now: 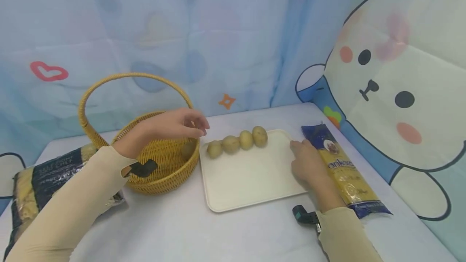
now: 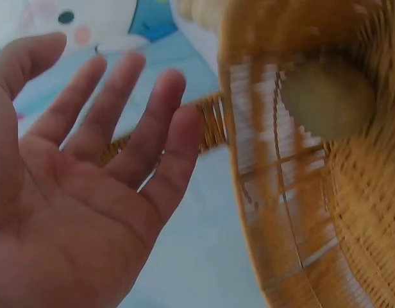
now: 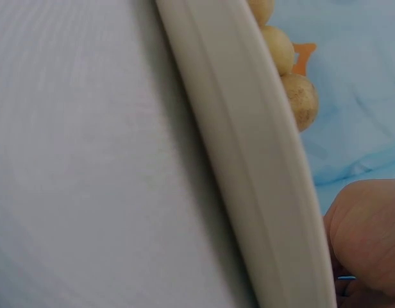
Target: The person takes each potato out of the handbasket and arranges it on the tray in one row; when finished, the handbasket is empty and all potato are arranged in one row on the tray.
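My left hand [image 1: 178, 123] hovers over the right side of a wicker basket [image 1: 182, 169], fingers loosely bent and holding nothing. The left wrist view shows its bare palm [image 2: 82, 212] beside the basket rim. One potato [image 1: 187, 150] lies inside the basket against the wall. At the right edge of a cream tray [image 1: 251, 177], my right hand [image 1: 307, 163] grips the rim with curled fingers; the fingertips are partly hidden. Several potatoes stand in a row along the tray's far side, the rightmost potato [image 1: 260, 136] being nearest my right hand.
A yellow and blue ankara pasta packet [image 1: 346, 169] lies right of the tray, close to my right forearm. Another pasta bag [image 1: 54, 169] lies left of the basket, partly under my left sleeve. The basket's tall handle [image 1: 134, 75] arches up behind my left hand. A patterned curtain [image 1: 233, 43] hangs behind.
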### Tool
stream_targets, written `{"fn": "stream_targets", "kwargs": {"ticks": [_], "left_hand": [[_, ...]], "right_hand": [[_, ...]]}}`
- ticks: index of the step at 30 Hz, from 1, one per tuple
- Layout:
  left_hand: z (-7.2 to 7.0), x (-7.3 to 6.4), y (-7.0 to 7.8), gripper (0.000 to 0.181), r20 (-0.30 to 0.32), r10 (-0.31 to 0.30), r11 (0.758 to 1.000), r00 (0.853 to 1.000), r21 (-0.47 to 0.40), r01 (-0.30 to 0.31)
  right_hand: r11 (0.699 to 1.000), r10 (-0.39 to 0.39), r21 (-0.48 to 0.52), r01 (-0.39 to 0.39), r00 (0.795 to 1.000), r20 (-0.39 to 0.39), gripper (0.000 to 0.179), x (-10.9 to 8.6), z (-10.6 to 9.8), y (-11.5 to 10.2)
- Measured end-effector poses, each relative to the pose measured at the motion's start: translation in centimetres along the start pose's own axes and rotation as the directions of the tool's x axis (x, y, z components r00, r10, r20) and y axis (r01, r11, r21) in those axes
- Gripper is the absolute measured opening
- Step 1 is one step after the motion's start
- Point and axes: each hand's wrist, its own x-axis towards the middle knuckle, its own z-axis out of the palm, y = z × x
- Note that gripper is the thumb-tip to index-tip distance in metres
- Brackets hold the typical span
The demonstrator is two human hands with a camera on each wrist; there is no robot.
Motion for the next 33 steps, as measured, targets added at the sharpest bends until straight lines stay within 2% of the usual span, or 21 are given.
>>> {"fn": "stream_targets", "kwargs": {"ticks": [3,5,12,19,22,24,28,31,33], "left_hand": [[-0.8,-0.7,-1.0,0.023,0.043,-0.031,0.997,0.999,-0.062,0.034],[-1.1,-0.7,-1.7,0.023,0.051,-0.039,0.996,0.998,-0.073,0.043],[-1.8,-0.7,-4.0,0.029,-0.025,-0.074,0.994,0.997,0.077,0.075],[-1.9,-0.6,-5.4,0.033,-0.031,-0.13,0.989,0.991,0.065,0.132],[-1.4,-0.2,-5.8,0.033,0.011,-0.131,0.987,0.991,0.101,0.129],[-1.0,0.3,-6.1,0.034,0.065,-0.121,0.982,0.99,0.152,0.11],[-0.2,1.3,-6.5,0.035,0.189,-0.133,0.967,0.973,0.239,0.085],[0.2,1.7,-6.6,0.039,0.219,-0.157,0.953,0.963,0.291,0.089],[0.4,1.8,-6.7,0.041,0.208,-0.17,0.948,0.963,0.302,0.102]], "right_hand": [[1.0,-0.002,0.009,0.002,1.0,0.001,0.063,-0.1,-0.2,-0.2],[1.0,-0.004,0.016,0.004,1.0,-0.001,0.062,-0.3,-0.3,-0.1],[1.0,-0.007,0.021,0.007,1.0,-0.009,0.063,-0.7,-0.4,0.1],[1.0,-0.013,0.016,0.013,0.999,-0.032,0.063,-0.5,-0.3,0.0],[1.0,-0.01,0.004,0.01,0.999,-0.037,0.063,-0.3,-0.1,0.0],[1.0,-0.006,0.004,0.006,0.999,-0.038,0.063,-0.3,0.0,-0.1],[1.0,0.002,0.013,-0.001,0.999,-0.039,0.063,-0.1,0.1,0.0],[1.0,0.009,0.016,-0.008,0.999,-0.037,0.064,-0.1,0.1,0.0],[1.0,0.017,0.011,-0.017,0.999,-0.031,0.064,-0.1,0.1,0.0]]}}
